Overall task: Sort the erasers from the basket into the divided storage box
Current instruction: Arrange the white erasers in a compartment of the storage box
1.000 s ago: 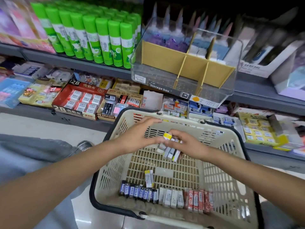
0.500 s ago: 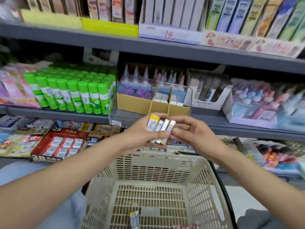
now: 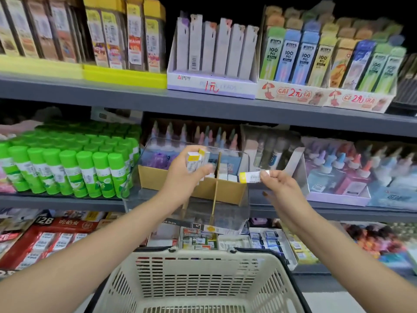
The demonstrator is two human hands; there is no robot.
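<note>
**Erasers up at the box, one split off for placing**

Glue sticks (image 3: 74, 172) far left on the shelf, green caps, packed tight, just beside the box. Next over, left hand (image 3: 182, 177) is up in front of the divided storage box (image 3: 228, 190), fingers curled round a small bundle of erasers (image 3: 195, 161), yellow ends up. Box is clear plastic w/ a cardboard liner and a divider (image 3: 217, 175) down the middle; some items already sit in the compartment right of the divider. Right hand (image 3: 278, 185) pinches a single eraser (image 3: 250, 177) by one end, held roughly level near the box's right side, above the rim as far as I can tell. Basket (image 3: 203, 281) sits low centre, below both arms; its floor mostly out of shot, so can't tell what's left inside.

Risks, my read: the pinch is only on the tip, so a slight knock against the box's wall could flick the eraser off, prob. down onto the lower shelves. Left bundle is loosely stacked; one may slide out if the grip eases. Wrong compartment also poss., labels too blurred to check.
</note>
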